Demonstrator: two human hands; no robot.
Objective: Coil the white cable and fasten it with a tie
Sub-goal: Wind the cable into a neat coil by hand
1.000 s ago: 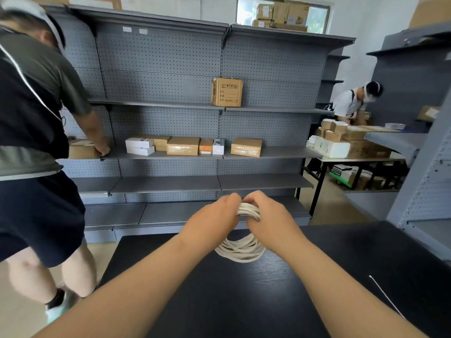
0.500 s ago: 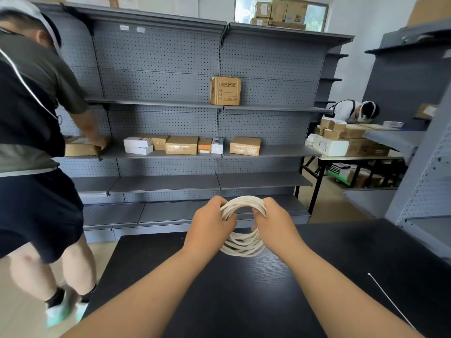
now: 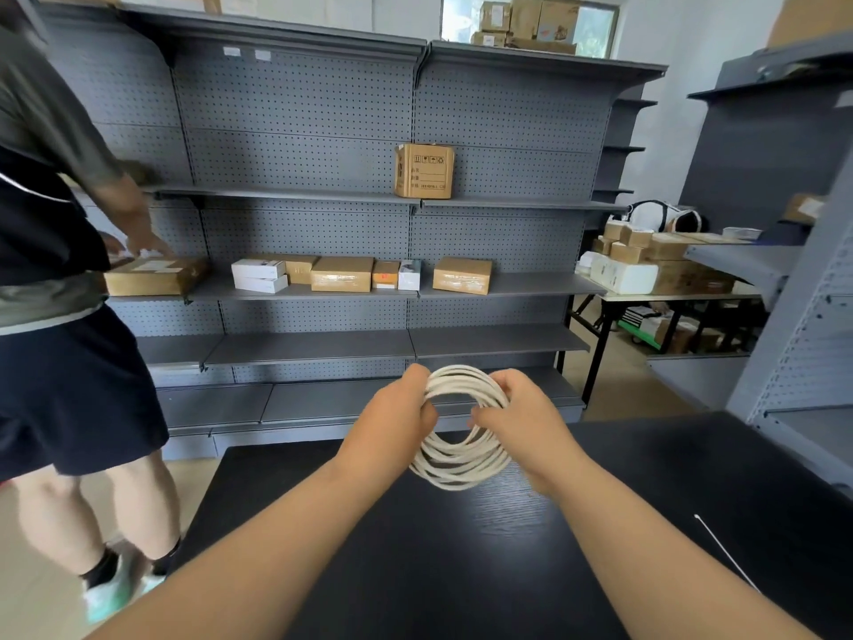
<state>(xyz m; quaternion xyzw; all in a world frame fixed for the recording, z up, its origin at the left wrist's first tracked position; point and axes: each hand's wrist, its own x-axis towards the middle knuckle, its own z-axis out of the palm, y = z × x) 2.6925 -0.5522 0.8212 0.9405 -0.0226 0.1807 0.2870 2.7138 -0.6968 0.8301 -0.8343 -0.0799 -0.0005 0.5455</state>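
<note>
Both hands are up in front, and the white cable (image 3: 457, 464) sits between them, wound into a round coil of many loops. The left hand (image 3: 392, 422) grips the coil's left side, fingers curled round the bundled strands with the knuckles facing the camera. The right hand (image 3: 526, 422) holds the right side, thumb and fingers wrapped round the strands near the top of the ring. So both are closed on the cable, neither spread wide.

The coil stands roughly upright, facing the camera, and its middle is open enough that the grey shelving shows through it. Its lower arc hangs over the far edge of the black surface (image 3: 415, 575). Whether it touches the surface I cannot tell.

Out to the right on that same dark surface lies a thin white tie (image 3: 725, 552), a straight sliver running diagonally toward the near right corner. It is well apart from the coil and from both hands.

Behind the surface is a long run of grey pegboard shelving (image 3: 300, 108). One cardboard box (image 3: 423, 170) stands alone on an upper shelf, and a row of brown and white boxes (image 3: 341, 273) lines the shelf below. At the left, another person (image 3: 55, 279) in dark shorts stands at the shelving, one hand over a flat brown carton (image 3: 154, 275). On the far right a folding table (image 3: 669, 296) carries stacked boxes, and someone in white is bent low behind them, mostly hidden.
</note>
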